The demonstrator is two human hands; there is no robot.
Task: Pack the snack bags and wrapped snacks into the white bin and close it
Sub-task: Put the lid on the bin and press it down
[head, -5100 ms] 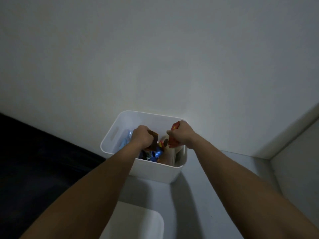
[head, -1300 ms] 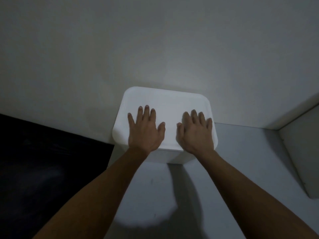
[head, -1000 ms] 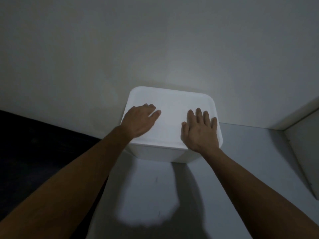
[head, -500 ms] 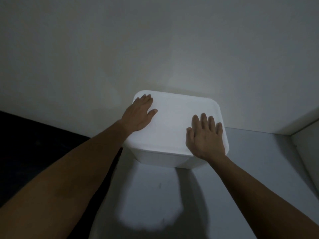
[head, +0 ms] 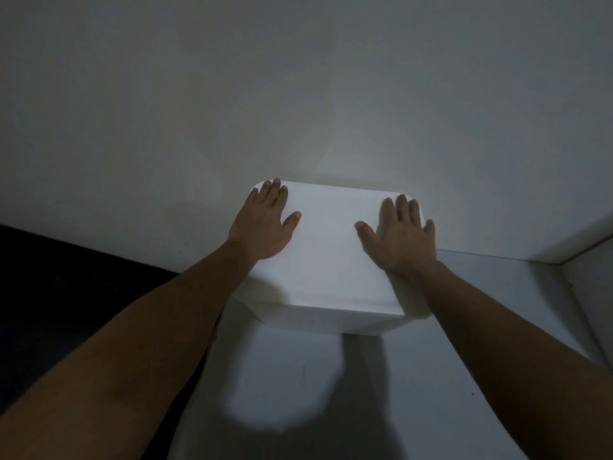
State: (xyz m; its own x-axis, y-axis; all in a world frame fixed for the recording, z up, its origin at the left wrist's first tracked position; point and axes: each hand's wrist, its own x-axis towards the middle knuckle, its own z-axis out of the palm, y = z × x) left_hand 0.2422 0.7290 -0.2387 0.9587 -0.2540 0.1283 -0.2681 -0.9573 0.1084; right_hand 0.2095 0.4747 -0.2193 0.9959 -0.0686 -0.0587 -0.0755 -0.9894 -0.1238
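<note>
- Setting: a dim indoor room, probably domestic; exact kind cannot be told.
- Evidence: plain pale wall (head: 298, 94), smooth white surface (head: 447, 376) meeting a corner, dark area (head: 49, 293) beside it.

Snacks: hidden inside the white bin (head: 328, 322) under the lid (head: 331, 247).
Arms: cut off by the bottom edge.
Dark area at left: too dim to be made out.

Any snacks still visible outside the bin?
No: the lid covers the white bin, both hands lie flat on it, and no snacks show.
</note>
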